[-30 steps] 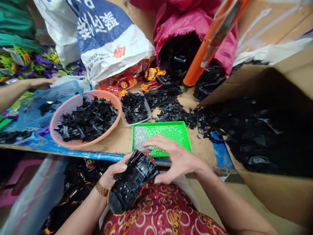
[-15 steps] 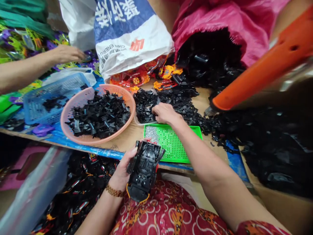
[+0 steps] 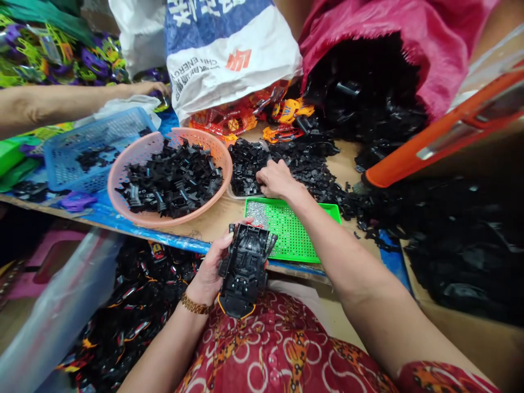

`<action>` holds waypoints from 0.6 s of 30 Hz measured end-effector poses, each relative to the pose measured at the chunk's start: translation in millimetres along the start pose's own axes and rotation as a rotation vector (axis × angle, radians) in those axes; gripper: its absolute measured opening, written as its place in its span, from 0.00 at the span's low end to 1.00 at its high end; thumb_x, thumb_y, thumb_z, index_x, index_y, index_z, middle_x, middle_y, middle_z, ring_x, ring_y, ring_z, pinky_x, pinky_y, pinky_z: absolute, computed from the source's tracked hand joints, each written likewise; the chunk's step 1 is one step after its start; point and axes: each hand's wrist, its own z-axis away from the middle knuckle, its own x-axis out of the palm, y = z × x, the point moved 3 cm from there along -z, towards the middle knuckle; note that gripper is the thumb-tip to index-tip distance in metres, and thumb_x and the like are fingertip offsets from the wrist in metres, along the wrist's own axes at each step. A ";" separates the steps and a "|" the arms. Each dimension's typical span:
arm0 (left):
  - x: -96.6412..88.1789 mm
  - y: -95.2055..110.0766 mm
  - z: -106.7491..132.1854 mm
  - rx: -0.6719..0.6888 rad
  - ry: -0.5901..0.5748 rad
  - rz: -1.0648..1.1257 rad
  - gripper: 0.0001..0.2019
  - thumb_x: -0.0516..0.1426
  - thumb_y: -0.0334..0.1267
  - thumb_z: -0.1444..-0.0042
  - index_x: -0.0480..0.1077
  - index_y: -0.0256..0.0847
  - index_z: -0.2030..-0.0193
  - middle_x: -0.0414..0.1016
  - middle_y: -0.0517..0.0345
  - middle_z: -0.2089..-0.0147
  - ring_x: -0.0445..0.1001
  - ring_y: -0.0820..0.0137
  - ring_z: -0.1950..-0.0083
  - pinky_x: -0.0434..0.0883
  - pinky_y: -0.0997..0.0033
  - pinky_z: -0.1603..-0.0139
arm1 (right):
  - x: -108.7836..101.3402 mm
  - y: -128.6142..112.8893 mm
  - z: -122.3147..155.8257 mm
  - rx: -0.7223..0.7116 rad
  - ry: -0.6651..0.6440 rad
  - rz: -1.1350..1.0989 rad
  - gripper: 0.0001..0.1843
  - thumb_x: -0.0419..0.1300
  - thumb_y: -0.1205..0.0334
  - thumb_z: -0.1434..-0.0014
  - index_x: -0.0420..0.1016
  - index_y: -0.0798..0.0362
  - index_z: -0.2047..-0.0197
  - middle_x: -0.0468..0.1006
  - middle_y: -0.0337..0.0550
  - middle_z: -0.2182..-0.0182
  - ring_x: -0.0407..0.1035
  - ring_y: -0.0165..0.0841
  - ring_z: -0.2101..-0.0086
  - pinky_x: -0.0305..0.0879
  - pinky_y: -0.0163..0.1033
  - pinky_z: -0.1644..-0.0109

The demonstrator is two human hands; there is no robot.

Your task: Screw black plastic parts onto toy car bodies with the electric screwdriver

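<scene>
My left hand (image 3: pixel 210 267) is closed around the left side of a toy car (image 3: pixel 245 267), its black hollow inner side turned up and an orange edge at the near end. My right hand (image 3: pixel 276 179) is at the heap of small black plastic parts (image 3: pixel 248 155), its fingers bent together and down. Whatever its fingertips hold is hidden. Below the right wrist lies a green perforated tray (image 3: pixel 297 232), with small silvery screws (image 3: pixel 256 214) gathered at its left end.
Left of the heap stands a pink basket (image 3: pixel 172 221) of black parts, beside a blue basket (image 3: pixel 61 169). An orange bar (image 3: pixel 429 142) slants in from the right. Orange car shells (image 3: pixel 290 111) lie under a white sack (image 3: pixel 233 54). A co-worker's arm (image 3: pixel 73 106) reaches in at left.
My right hand has shifted slightly within the black parts, its fingers still bent. The view has shifted a little. The co-worker's hand has moved right. My left hand still holds the car.
</scene>
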 end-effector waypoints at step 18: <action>-15.9 -12.6 -6.8 -0.119 -0.026 0.131 0.27 0.64 0.48 0.45 0.76 0.41 0.40 0.87 0.45 0.60 0.85 0.54 0.68 0.82 0.60 0.69 | -14.3 85.0 43.1 0.323 0.349 -0.127 0.16 0.51 0.69 0.36 0.74 0.60 0.49 0.79 0.56 0.53 0.70 0.42 0.53 0.65 0.45 0.47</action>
